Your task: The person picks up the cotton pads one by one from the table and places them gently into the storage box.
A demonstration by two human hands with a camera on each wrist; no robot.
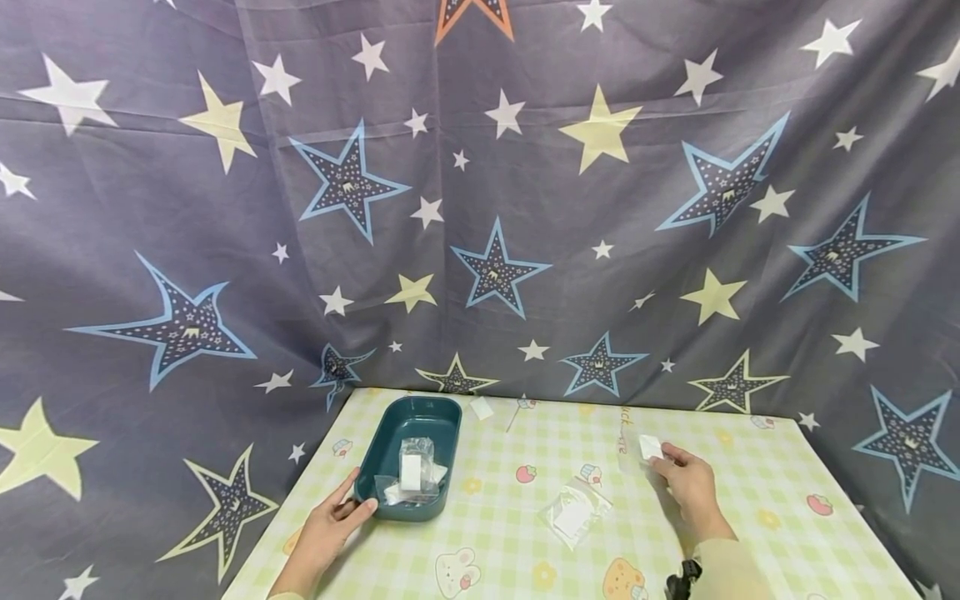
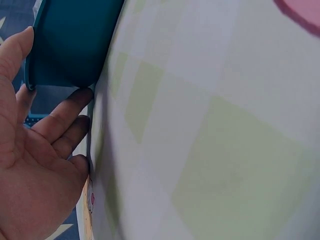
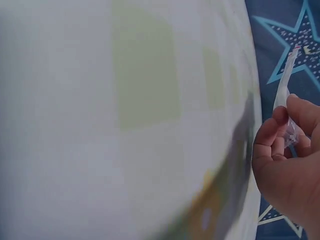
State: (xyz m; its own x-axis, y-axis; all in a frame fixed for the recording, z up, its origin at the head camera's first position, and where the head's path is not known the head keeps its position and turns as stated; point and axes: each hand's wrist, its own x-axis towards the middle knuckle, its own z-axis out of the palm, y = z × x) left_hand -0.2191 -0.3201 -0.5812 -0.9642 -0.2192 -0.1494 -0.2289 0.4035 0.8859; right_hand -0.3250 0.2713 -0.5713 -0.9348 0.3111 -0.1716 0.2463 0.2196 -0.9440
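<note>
Head view, container: a deep teal, rounded rectangular tray (image 1: 416, 421), apparently plastic, stands at the lower centre-left of the frame on the green-and-white checked counter (image 1: 517, 533).
Head view, contents: clear plastic packets (image 1: 410, 472) with white pieces inside lie piled toward the tray's near end, where its raised walls keep them gathered.
Head view, left grip: the left hand (image 1: 328, 527) holds the tray's near left corner, probably to steady it.
Head view, right pinch: the right hand (image 1: 690, 486), at the lower right of the frame, pinches the edge of a small clear plastic bag (image 1: 650, 447) holding a white piece; gripping the edge leaves most of the white face uncovered.
Head view, loose things: a flat, clear zip-style bag (image 1: 572, 515) with white contents lies between the 2 hands, nearer the right; a small white square (image 1: 482, 407) lies just beside the tray's far right corner.
Left wrist view, upper left: the thumb presses the tray's rim while fingertips meet its end lower down; contact at 2 heights should help keep it from sliding.
Right wrist view, right edge: thumb and index finger pinch the small bag, seen edge-on, seemingly clear of the counter; its white piece cannot be made out clearly here.
</note>
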